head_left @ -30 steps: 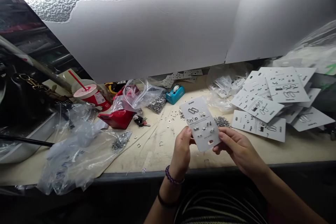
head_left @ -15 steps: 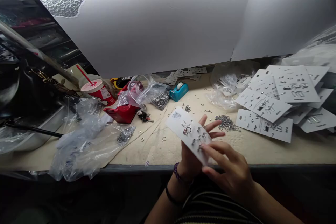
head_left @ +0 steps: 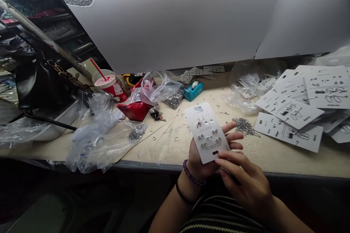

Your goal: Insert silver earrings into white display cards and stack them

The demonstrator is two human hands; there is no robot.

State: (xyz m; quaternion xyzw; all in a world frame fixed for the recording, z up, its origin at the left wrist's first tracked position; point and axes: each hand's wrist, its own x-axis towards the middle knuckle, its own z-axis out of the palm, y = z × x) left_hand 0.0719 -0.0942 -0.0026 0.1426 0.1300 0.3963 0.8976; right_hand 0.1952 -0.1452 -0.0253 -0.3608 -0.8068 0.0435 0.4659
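My left hand (head_left: pixel 197 156) supports a white earring card (head_left: pixel 206 147) from behind, its fingers stretching out past the card's right side. The card is tilted toward me, with several small metal earrings mounted on it and a dark slot near its lower edge. At the card's lower right corner are the fingertips of my right hand (head_left: pixel 247 176). Its thumb and fingers are apart, and nothing shows between them. Whether a fingertip touches the card I cannot tell. Beyond my left fingers lies a pile of small metal pieces (head_left: pixel 244 126) on the table.
More earring cards (head_left: pixel 290 131) lie heaped at the right. A blue tape dispenser (head_left: pixel 193 91), a red pouch (head_left: pixel 133 111), keys (head_left: pixel 156 114) and a red cup with a straw (head_left: pixel 113 89) stand farther back. Clear plastic bags (head_left: pixel 95 145) cover the left side, near a black handbag (head_left: pixel 38 83).
The card has turned in my left hand to face me more squarely. My right fingers have moved off the earrings to its lower corner. The camera view has shifted left.
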